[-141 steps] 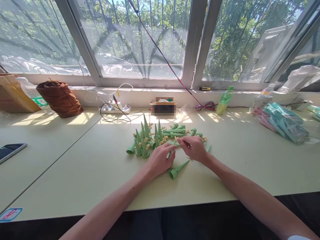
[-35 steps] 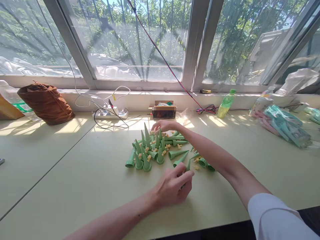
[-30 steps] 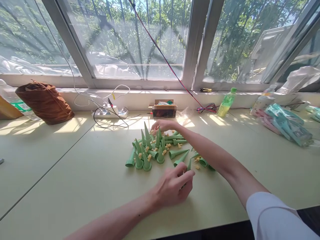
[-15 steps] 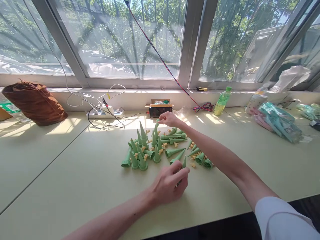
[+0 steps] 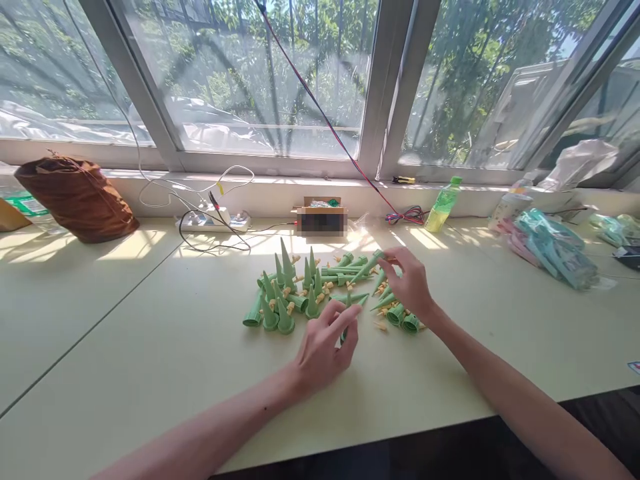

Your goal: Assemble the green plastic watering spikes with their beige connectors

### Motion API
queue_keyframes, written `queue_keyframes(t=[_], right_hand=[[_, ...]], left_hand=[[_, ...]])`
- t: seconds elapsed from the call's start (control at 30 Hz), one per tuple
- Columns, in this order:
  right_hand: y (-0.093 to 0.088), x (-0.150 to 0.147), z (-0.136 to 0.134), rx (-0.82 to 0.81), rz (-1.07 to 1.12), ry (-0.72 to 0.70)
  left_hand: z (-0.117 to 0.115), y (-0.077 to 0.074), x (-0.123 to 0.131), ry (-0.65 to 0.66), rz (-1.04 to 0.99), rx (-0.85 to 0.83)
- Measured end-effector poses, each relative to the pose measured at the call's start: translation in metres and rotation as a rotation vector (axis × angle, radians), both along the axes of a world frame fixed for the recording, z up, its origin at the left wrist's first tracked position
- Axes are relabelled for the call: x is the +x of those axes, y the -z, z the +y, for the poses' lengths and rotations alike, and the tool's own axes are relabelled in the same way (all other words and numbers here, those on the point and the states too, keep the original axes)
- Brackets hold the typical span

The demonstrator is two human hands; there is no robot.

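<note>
My left hand (image 5: 327,337) is closed around a green plastic spike (image 5: 349,301), its tip pointing up between the fingers and much of its body hidden. My right hand (image 5: 407,280) pinches the wide end of another green spike (image 5: 369,267), which slants down to the left over the pile. Several green spikes (image 5: 285,317) with small yellow valves (image 5: 291,307) stand upright on the left of the group. Others lie flat behind my hands, and more spikes (image 5: 395,315) lie by my right hand, their open round ends facing me. One loose yellow valve (image 5: 381,327) lies on the table.
The pale table (image 5: 165,373) runs to the window sill. Along the back are a brown cloth bag (image 5: 75,197), a power strip (image 5: 215,223) with cables, a small box (image 5: 323,220), a green bottle (image 5: 444,203) and plastic packages (image 5: 555,247).
My right hand has come back from the far side of the upright spikes to the right side, now on a spike there. My left hand has shifted slightly left, still holding its spike.
</note>
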State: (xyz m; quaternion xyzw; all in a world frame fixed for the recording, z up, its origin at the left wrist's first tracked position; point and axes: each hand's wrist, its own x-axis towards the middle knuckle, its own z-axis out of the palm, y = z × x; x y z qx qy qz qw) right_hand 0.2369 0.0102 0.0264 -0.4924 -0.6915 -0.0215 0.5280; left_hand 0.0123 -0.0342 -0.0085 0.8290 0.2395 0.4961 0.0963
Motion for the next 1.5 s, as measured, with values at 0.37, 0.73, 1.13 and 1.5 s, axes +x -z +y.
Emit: queue_keyframes(t=[0.37, 0.73, 1.13, 1.5], right_hand=[[0.014, -0.017, -0.022, -0.214, -0.241, -0.302], [0.01, -0.004, -0.019, -0.257, -0.2, -0.238], [0.009, 0.003, -0.014, -0.223, -0.192, -0.177], [-0.015, 0.043, -0.014, -0.448, -0.335, -0.33]], left_hand=[[0.008, 0.003, -0.001, -0.082, 0.038, -0.061], [0.008, 0.001, 0.0, -0.092, 0.056, -0.123], [0.004, 0.001, 0.002, -0.008, 0.074, -0.163], [0.007, 0.001, 0.0, 0.02, 0.125, -0.073]])
